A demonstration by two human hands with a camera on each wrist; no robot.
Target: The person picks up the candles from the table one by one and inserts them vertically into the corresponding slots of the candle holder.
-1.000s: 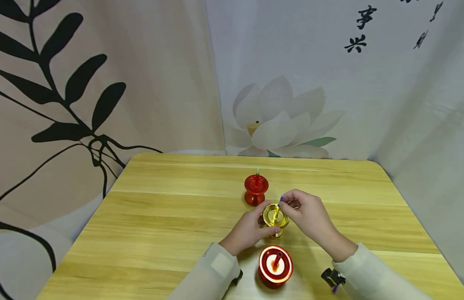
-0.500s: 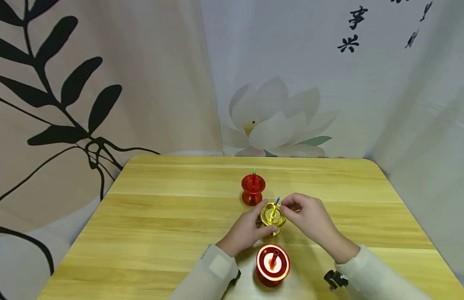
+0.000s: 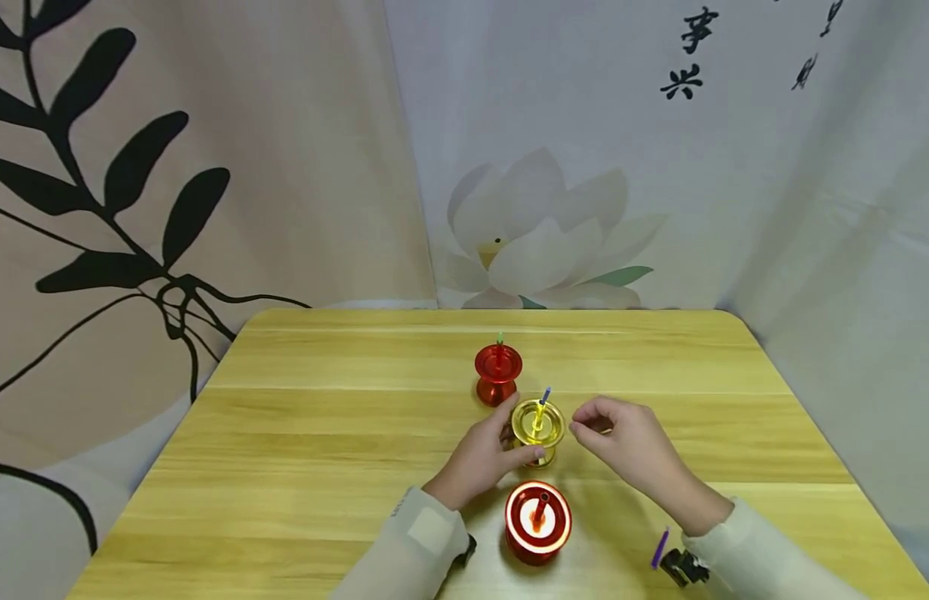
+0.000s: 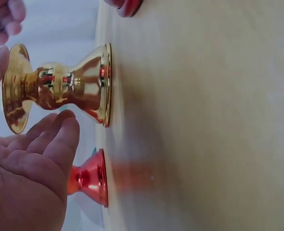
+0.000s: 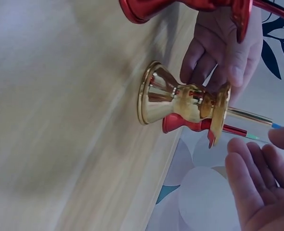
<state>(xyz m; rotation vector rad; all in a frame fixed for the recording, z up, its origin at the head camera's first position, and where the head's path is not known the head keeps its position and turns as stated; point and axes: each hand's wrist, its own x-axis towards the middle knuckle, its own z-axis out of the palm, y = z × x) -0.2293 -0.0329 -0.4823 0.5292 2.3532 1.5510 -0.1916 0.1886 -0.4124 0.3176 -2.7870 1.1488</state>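
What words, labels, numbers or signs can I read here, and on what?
"事": on the pale backdrop cloth.
"兴": same cloth, just below.
Two slanted characters farther right: too blurred to read.
Left sleeve: lettering too small to read.
Gold candle holder, near red holder, far red holder: no lettering I can make out.

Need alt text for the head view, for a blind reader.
A person's left grip holds a gold holder with a blue tip at a wooden table, the right grip beside it. A red holder stands behind it, a second red holder in front.
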